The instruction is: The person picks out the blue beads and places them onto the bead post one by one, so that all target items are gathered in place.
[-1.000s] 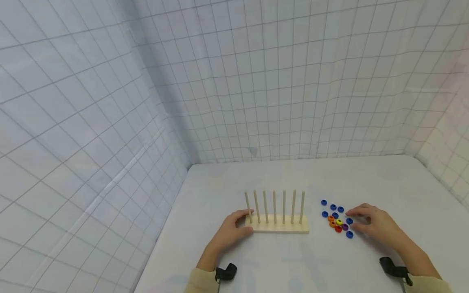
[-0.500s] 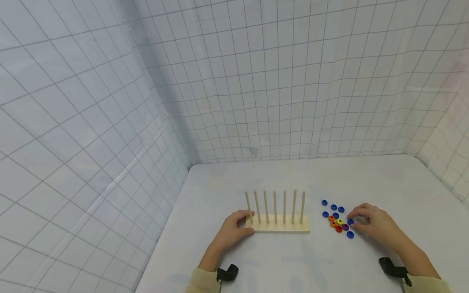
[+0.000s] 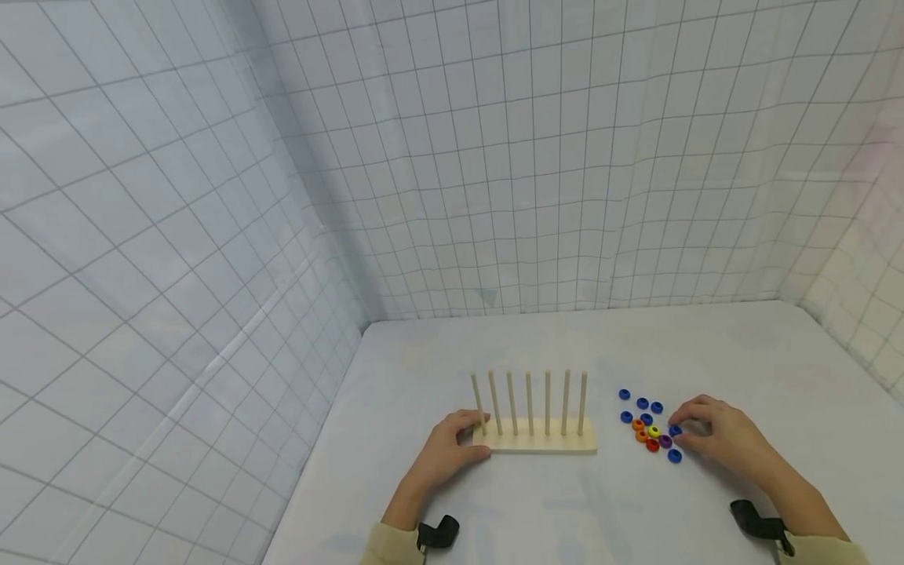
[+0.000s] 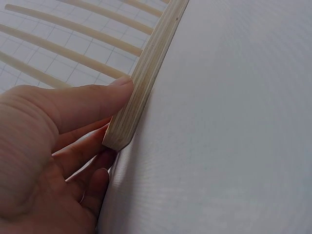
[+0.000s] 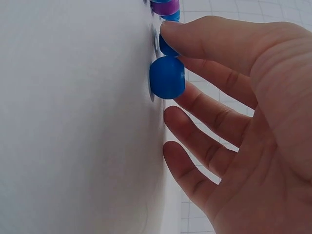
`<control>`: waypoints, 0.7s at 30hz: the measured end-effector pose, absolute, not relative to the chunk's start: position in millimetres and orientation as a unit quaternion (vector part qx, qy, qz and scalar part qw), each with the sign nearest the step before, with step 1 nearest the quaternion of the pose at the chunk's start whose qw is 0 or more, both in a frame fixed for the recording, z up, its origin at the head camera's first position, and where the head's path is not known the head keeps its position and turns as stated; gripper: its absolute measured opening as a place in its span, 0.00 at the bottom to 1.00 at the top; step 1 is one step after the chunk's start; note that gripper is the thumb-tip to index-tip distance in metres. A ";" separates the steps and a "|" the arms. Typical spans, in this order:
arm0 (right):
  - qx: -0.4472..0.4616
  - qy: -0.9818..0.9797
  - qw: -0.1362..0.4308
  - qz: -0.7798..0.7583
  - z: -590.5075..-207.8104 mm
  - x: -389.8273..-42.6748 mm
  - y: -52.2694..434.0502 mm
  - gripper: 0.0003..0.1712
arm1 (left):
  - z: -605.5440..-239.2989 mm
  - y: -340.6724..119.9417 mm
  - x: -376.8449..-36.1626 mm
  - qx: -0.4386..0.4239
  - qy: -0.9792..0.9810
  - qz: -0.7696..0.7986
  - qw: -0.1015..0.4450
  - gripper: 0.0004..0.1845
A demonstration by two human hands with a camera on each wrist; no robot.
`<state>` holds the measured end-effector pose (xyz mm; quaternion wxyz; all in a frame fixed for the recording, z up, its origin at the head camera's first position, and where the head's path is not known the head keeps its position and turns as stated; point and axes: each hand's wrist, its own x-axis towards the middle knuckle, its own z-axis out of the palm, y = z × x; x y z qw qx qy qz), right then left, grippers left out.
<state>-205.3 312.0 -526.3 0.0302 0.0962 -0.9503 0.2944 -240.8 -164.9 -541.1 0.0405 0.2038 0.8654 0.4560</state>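
A pale wooden peg rack stands on the white table, several upright pegs rising from its flat base. My left hand grips the base's left end, thumb on the front edge and fingers behind. In the left wrist view the thumb presses the layered wood edge. To the right, my right hand pinches a blue bead between thumb and forefinger, at table level. Another blue bead sits nearer the right wrist camera, below the thumb, beside the other fingers.
Left of my right hand lie more loose beads: several blue, two orange, a yellow bead, a red bead and a purple bead. White grid-patterned sheets hang behind and beside the table.
My right thumb and forefinger have drawn in slightly on the blue bead, which has shifted a little to the right. My left hand stays on the rack.
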 end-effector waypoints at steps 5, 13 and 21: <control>0.081 -0.950 0.032 0.299 -526.7 -204.9 311.7 0.10 | -541.0 -165.1 -241.1 0.208 0.865 0.455 0.041 0.28; 0.060 -0.950 0.021 0.306 -526.5 -202.9 314.4 0.12 | -541.9 -165.0 -241.9 0.206 0.868 0.450 0.044 0.28; 0.060 -0.947 0.021 0.314 -526.5 -206.4 317.6 0.13 | -538.6 -165.4 -241.1 0.202 0.870 0.448 0.044 0.28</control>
